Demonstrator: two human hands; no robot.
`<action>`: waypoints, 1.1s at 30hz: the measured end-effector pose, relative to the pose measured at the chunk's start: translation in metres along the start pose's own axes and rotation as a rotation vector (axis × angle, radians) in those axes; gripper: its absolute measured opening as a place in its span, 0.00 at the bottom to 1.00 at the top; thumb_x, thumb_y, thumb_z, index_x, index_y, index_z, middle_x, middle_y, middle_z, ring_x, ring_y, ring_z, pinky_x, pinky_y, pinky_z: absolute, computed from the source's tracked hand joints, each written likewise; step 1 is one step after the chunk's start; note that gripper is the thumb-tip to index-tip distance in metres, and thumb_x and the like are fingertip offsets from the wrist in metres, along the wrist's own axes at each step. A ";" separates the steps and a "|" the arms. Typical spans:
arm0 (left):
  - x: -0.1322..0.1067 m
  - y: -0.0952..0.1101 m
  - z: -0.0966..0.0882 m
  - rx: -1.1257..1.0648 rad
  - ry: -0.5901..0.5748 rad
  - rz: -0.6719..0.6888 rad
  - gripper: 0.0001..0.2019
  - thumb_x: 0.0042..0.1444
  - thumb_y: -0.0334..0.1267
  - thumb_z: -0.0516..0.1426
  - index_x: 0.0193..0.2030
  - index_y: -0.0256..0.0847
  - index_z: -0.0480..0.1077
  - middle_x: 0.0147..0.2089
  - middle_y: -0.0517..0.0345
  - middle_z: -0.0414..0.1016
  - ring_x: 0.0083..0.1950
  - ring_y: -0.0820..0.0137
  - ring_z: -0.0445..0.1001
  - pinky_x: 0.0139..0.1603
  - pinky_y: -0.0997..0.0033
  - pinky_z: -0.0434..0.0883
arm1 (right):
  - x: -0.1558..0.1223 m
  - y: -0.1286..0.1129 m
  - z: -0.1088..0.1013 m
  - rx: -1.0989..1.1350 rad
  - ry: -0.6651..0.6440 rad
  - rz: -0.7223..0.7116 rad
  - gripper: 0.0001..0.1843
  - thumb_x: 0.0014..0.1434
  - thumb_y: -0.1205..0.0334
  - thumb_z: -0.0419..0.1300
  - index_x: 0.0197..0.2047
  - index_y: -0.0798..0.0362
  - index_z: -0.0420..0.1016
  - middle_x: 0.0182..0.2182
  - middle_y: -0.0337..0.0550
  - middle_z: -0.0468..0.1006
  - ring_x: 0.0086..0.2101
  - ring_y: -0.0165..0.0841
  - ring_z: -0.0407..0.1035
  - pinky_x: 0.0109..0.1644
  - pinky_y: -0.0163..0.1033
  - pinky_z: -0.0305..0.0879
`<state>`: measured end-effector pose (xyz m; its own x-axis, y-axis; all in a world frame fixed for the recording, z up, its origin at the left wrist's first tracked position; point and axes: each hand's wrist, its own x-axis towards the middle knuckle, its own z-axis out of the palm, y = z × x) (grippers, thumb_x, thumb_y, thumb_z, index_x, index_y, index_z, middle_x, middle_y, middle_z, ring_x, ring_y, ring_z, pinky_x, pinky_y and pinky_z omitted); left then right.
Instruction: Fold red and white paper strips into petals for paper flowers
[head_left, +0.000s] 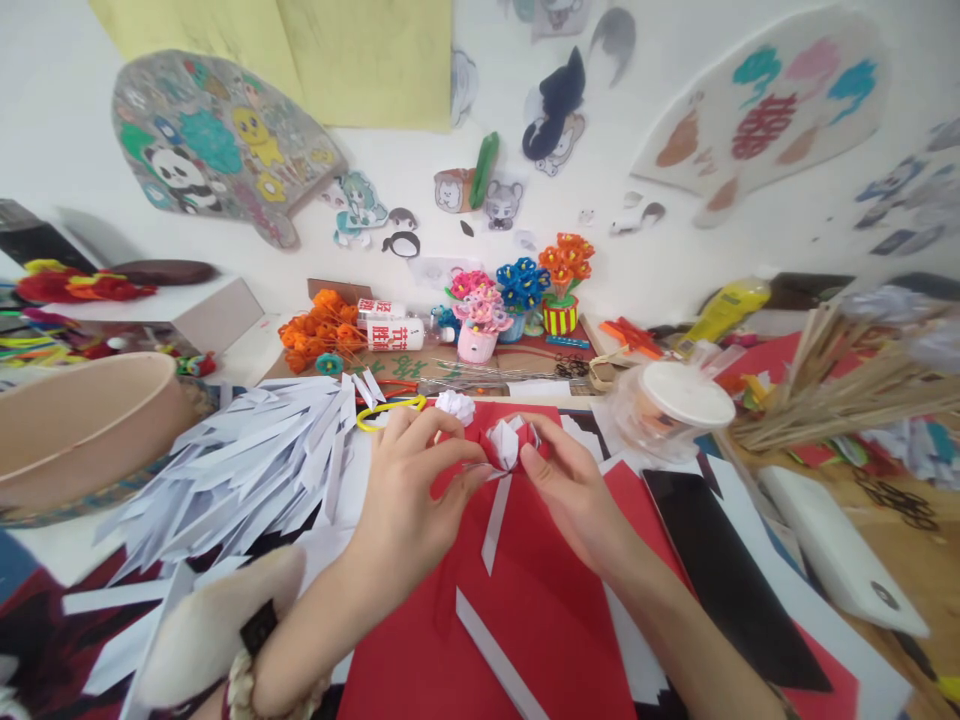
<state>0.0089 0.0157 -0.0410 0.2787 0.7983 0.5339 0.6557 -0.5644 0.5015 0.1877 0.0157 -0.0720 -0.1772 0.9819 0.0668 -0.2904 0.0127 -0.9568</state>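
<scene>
Both hands meet over a red paper sheet (540, 590) on the table. My left hand (409, 480) and my right hand (570, 480) pinch a small white folded paper flower (504, 442) from either side, fingers closed on it. A white paper strip (495, 525) hangs down from the flower onto the red sheet. Another white paper flower (456, 405) lies just behind the hands. A second white strip (499, 660) lies on the red sheet nearer to me.
A heap of white paper strips (247, 460) lies at left beside a tan round box (75, 425). A lidded plastic jar (671, 405), wooden sticks (832, 400), a black tablet (720, 570) and a white box (840, 550) lie at right. Paper flower pots (517, 295) stand at the back.
</scene>
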 end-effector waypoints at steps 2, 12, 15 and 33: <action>0.001 -0.001 0.001 -0.070 -0.011 -0.059 0.04 0.57 0.30 0.62 0.32 0.43 0.77 0.36 0.55 0.73 0.39 0.64 0.66 0.41 0.62 0.64 | 0.000 0.000 0.001 0.012 0.002 0.001 0.12 0.63 0.51 0.62 0.48 0.44 0.75 0.46 0.43 0.78 0.49 0.40 0.70 0.57 0.47 0.63; -0.001 0.004 -0.001 -0.098 -0.027 -0.028 0.05 0.60 0.31 0.59 0.34 0.42 0.75 0.39 0.54 0.72 0.41 0.64 0.66 0.43 0.61 0.64 | 0.001 0.003 -0.001 0.016 0.033 0.004 0.15 0.61 0.49 0.64 0.50 0.43 0.76 0.46 0.42 0.78 0.49 0.41 0.71 0.57 0.48 0.63; 0.001 0.008 -0.002 -0.171 -0.078 -0.078 0.07 0.62 0.32 0.57 0.33 0.41 0.74 0.39 0.54 0.70 0.43 0.64 0.68 0.45 0.61 0.66 | 0.003 0.004 0.000 0.051 0.004 0.011 0.14 0.60 0.48 0.64 0.47 0.44 0.77 0.44 0.42 0.79 0.47 0.40 0.72 0.56 0.47 0.64; -0.007 -0.029 0.016 0.415 0.313 0.150 0.15 0.65 0.42 0.52 0.34 0.39 0.77 0.41 0.44 0.76 0.42 0.53 0.68 0.41 0.56 0.62 | 0.016 0.013 0.012 -0.011 0.116 -0.163 0.24 0.54 0.43 0.67 0.48 0.50 0.75 0.45 0.46 0.78 0.49 0.43 0.72 0.57 0.49 0.65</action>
<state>-0.0004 0.0301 -0.0698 0.2098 0.5785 0.7883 0.8647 -0.4861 0.1265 0.1693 0.0291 -0.0801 -0.0189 0.9819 0.1885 -0.2958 0.1746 -0.9392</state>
